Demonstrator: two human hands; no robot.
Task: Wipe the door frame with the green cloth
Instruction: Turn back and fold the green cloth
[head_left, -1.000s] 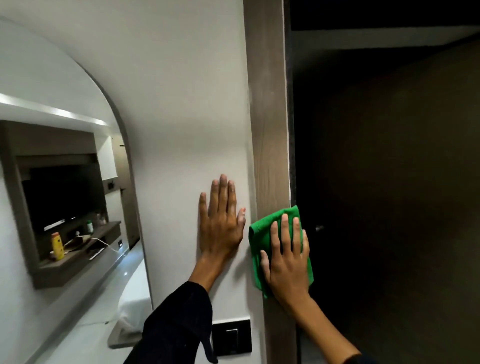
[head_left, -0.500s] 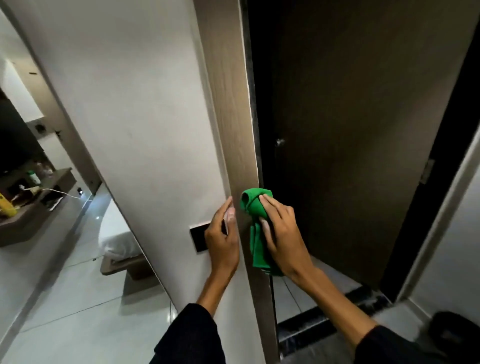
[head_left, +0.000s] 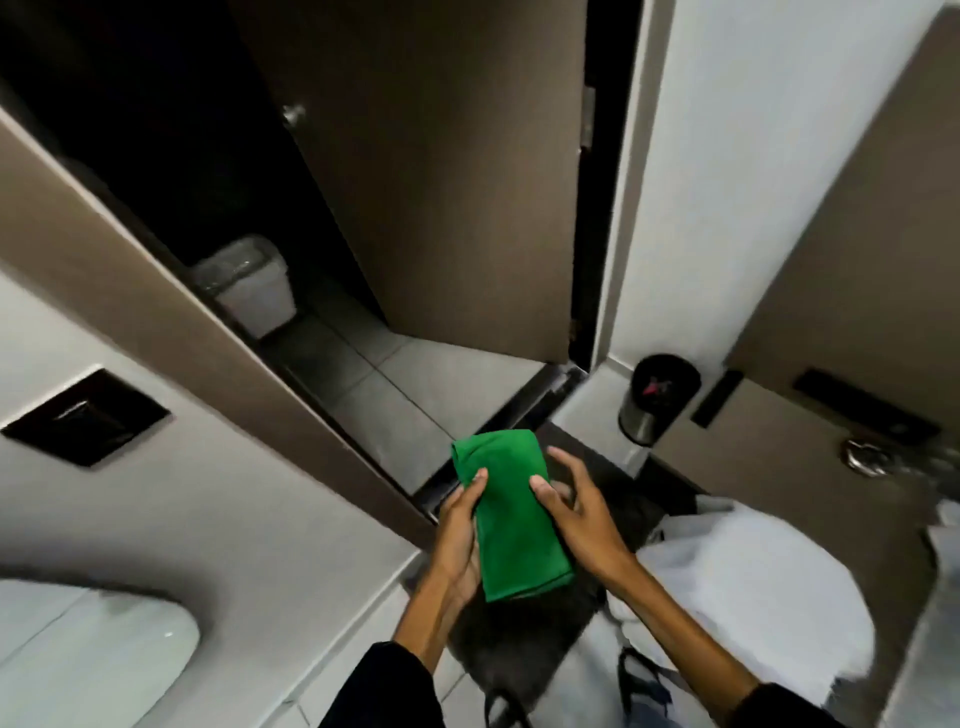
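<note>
The green cloth (head_left: 506, 512) is folded into a long pad and held in front of me, clear of the wall. My left hand (head_left: 460, 535) lies under its left edge with the thumb on top. My right hand (head_left: 576, 512) grips its right edge with thumb and fingers. The brown door frame (head_left: 156, 291) runs diagonally from the upper left down to a point just left of my hands; the cloth does not touch it. The brown door (head_left: 447, 171) stands open into a dark room.
A black switch plate (head_left: 85, 418) sits on the white wall at left. A white lidded bin (head_left: 249, 291) stands inside the dark room. A small black-topped metal bin (head_left: 657, 397) is on the floor at right, next to a second brown door with a handle (head_left: 865, 457). A white bag (head_left: 758, 582) lies below right.
The view has tipped down toward the floor. My right hand has taken the cloth off the frame, my left hand has left the wall, and both now hold the cloth.
</note>
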